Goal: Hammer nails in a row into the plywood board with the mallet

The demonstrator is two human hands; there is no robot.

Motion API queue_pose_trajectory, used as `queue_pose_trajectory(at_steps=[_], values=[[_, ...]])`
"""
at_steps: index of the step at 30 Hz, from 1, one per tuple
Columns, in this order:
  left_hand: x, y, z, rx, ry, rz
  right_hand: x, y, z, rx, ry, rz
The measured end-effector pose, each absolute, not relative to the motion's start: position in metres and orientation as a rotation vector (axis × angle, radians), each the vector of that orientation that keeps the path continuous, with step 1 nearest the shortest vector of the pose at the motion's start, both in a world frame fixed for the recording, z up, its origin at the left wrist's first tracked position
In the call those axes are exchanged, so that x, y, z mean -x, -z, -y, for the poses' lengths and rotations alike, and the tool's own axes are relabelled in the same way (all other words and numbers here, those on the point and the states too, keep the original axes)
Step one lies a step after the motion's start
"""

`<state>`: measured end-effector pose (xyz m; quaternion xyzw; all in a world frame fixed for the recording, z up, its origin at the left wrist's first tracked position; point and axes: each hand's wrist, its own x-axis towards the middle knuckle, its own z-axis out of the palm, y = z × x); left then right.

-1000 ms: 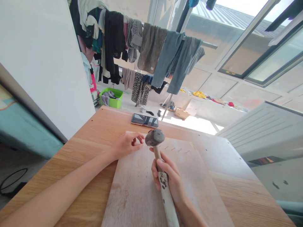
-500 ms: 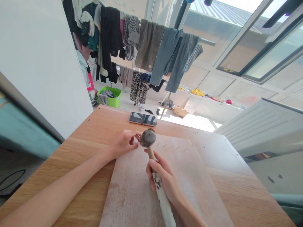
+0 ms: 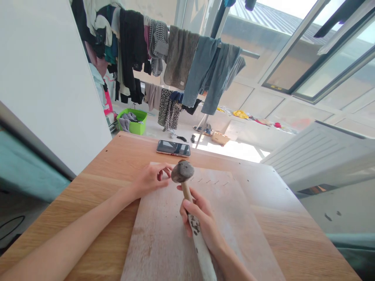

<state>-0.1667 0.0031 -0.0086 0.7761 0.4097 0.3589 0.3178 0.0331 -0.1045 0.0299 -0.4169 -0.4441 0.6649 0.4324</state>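
Observation:
My right hand (image 3: pixel 200 218) is wrapped around the handle of a hammer (image 3: pixel 183 171). The hammer has a dark grey head and a worn, whitish lower handle. Its head is raised over the far part of a thin wooden board (image 3: pixel 158 234). My left hand (image 3: pixel 154 179) rests at the board's far left edge, thumb and fingers pinched together just left of the hammer head. Whatever lies in that pinch is hidden or too small to make out. Several thin nails (image 3: pixel 216 182) stand in a row in the board, to the right of the hammer head.
The board lies on a wood-grain table (image 3: pixel 295 218). Beyond it, near the table's far edge, is a phone (image 3: pixel 173 148). Past the table are hanging clothes (image 3: pixel 181 58), a green basket (image 3: pixel 137 127) on the floor and a white panel (image 3: pixel 52 78) at the left.
The hammer head has tilted slightly, showing more of its left side. Both hands keep nearly the same places, and the whole view has shifted a little.

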Motion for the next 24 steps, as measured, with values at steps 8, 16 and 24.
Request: queue_pose_trajectory(at_steps=[8,16,24], values=[[0.173,-0.004,0.010,-2.197,-1.047,-1.306,-0.080,-0.072,0.130,1.156,-1.506,0.975],[0.201,-0.003,0.097,-2.434,-0.951,-1.573,-0.123,-0.022,0.173,1.554,-1.395,0.623],[0.219,0.044,0.174,-2.346,-1.073,-1.735,-0.143,-0.002,0.183,1.516,-1.434,0.717]])
